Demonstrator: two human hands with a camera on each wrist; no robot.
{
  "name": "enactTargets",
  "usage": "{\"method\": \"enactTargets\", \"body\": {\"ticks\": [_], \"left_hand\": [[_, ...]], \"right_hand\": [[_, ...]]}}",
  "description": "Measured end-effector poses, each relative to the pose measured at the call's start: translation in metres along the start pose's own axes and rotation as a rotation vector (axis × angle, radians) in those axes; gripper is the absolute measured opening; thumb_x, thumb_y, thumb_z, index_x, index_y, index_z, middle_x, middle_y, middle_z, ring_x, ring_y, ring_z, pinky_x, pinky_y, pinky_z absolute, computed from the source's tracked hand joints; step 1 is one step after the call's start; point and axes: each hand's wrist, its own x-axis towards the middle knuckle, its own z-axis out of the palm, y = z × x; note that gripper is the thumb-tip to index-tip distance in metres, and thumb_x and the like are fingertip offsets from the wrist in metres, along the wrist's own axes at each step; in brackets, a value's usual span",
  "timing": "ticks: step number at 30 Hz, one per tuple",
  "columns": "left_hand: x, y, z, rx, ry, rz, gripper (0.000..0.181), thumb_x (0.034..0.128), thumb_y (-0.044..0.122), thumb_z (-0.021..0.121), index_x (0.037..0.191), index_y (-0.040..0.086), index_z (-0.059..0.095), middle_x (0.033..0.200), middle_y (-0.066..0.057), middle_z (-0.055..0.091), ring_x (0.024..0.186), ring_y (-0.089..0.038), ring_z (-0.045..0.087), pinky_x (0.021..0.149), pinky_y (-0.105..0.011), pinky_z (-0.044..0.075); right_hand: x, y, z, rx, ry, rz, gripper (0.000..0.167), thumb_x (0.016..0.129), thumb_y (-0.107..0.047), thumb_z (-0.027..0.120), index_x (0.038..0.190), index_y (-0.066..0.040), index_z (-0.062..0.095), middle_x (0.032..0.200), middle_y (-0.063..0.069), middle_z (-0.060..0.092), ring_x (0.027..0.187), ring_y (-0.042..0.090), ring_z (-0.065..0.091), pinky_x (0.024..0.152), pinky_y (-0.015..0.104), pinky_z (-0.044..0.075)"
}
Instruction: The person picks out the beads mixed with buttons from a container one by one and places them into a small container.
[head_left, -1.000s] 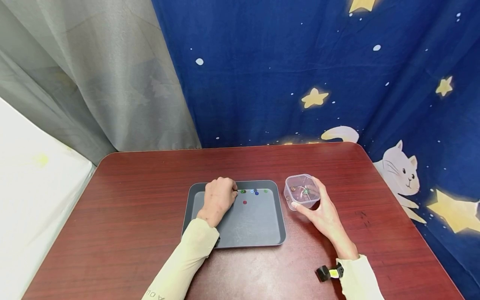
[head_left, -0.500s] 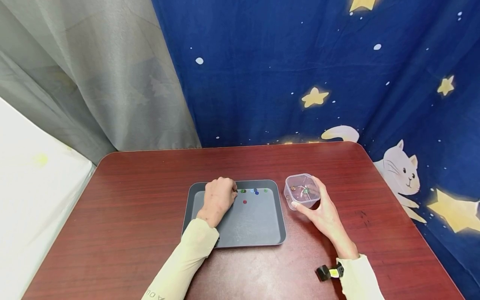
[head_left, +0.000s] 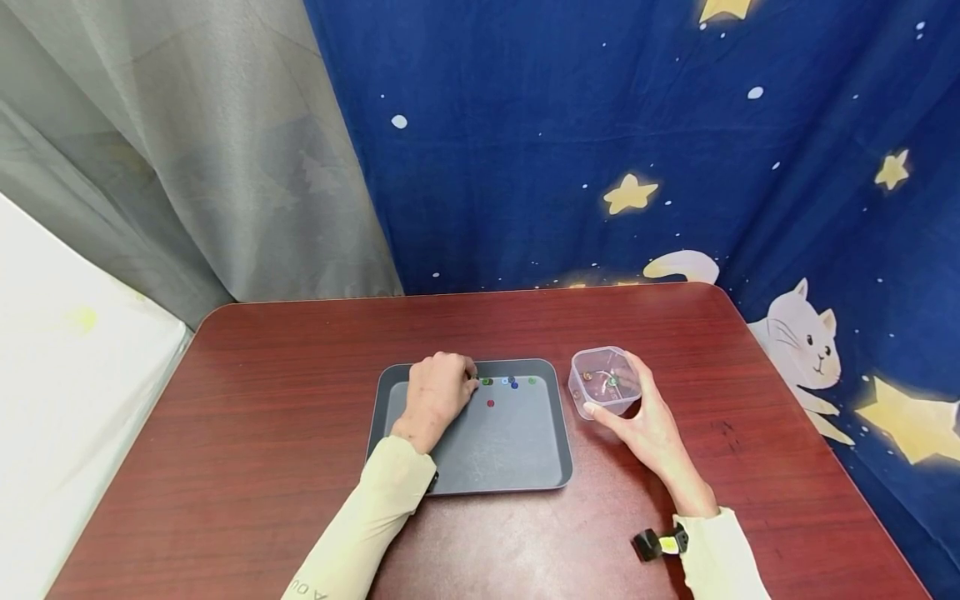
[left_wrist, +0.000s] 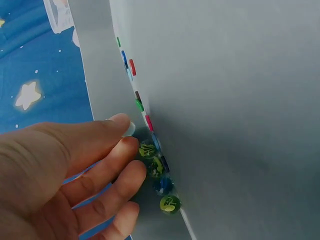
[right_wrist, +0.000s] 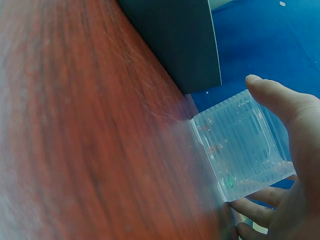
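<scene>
My left hand [head_left: 435, 398] is at the far left part of a grey tray [head_left: 502, 454]. In the left wrist view, its thumb and index finger pinch a small pale, clear marble [left_wrist: 131, 129], partly hidden by the fingertips. Beside the fingers, several green-yellow and blue glass marbles [left_wrist: 170, 204] line the tray's far wall. Small flat coloured discs lie farther along, among them a red disc [head_left: 491, 403] apart from the rest. My right hand [head_left: 651, 429] grips a clear plastic box [head_left: 615, 409] by its side, thumb at the near rim. A few small pieces lie inside, one green [right_wrist: 230, 181].
The brown wooden table [head_left: 285, 400] extends around the tray and the box. A black wrist camera [head_left: 647, 546] sits by the right sleeve. Behind the table hang a grey curtain [head_left: 225, 150] and a blue star-patterned curtain [head_left: 525, 167].
My left hand has shifted very slightly, its fingertips lifting a little at the tray's far wall. The right hand and the box stay in place.
</scene>
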Motion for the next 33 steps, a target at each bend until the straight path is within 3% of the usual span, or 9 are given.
{"method": "enactTargets", "body": {"ticks": [10, 33], "left_hand": [[0.0014, 0.0027, -0.0025, -0.006, 0.045, 0.039, 0.008, 0.0863, 0.025, 0.086, 0.092, 0.022, 0.082, 0.076, 0.007, 0.072, 0.063, -0.01, 0.064, 0.056, -0.029, 0.052], [0.0038, 0.0062, -0.0047, -0.081, 0.169, 0.141, 0.009, 0.0879, 0.029, 0.085, 0.095, 0.024, 0.082, 0.095, 0.009, 0.072, 0.078, -0.012, 0.07, 0.065, -0.033, 0.057]], "right_hand": [[0.0009, 0.0016, -0.0004, 0.002, 0.008, -0.013, 0.103, 0.082, -0.037, 0.089, 0.163, -0.029, 0.026, 0.159, 0.012, 0.044, 0.139, 0.037, 0.048, 0.114, 0.066, 0.038], [0.0004, 0.0028, 0.0008, 0.02, 0.002, -0.01, 0.102, 0.082, -0.038, 0.089, 0.163, -0.03, 0.026, 0.157, 0.012, 0.046, 0.138, 0.037, 0.048, 0.114, 0.066, 0.038]]}}
